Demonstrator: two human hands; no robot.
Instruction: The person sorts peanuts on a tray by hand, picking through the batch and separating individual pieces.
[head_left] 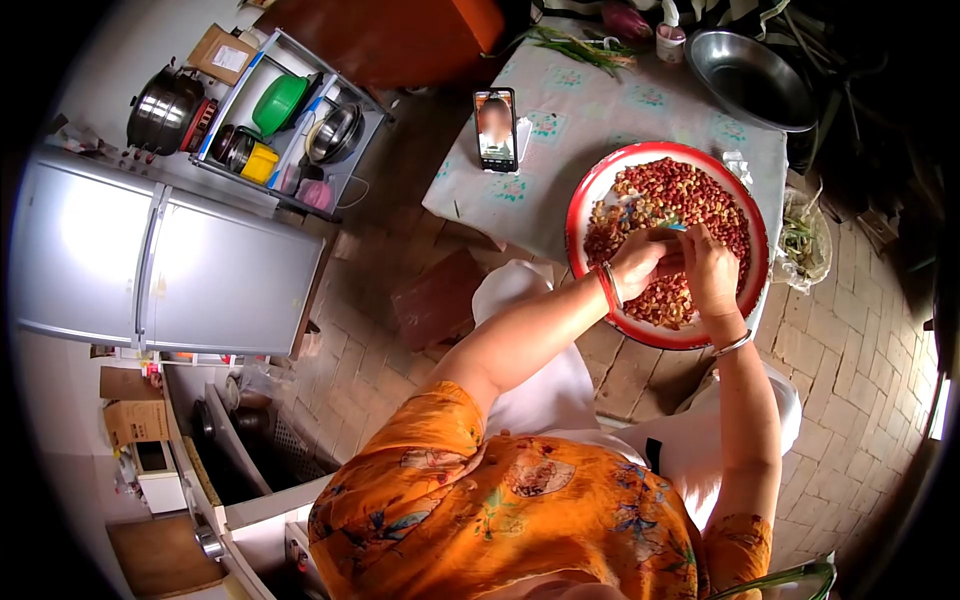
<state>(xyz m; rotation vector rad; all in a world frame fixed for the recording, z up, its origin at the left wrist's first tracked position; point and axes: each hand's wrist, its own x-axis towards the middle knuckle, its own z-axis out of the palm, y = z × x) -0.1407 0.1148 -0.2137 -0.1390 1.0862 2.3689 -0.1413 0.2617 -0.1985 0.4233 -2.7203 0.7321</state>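
A round white tray with a red rim [577, 220] rests on the near end of the table and holds a broad layer of red and pale kernels that look like peanuts [700, 190]. Over its near half, my left hand [642, 262] and my right hand [712, 270] meet, fingers bent and pressed together. A small blue-green bit [677, 227] shows at the fingertips; I cannot make out what it is. Whatever lies between the hands is mostly hidden by the fingers. A red band and a bangle circle my left wrist, and a silver bangle my right.
A phone [495, 130] stands upright on the patterned tablecloth [570, 110]. Farther back are green stalks [585, 45], a small cup [671, 43] and a metal basin [750, 78]. A bag of greens [803, 240] sits right of the table. A fridge [150, 260] and rack stand left.
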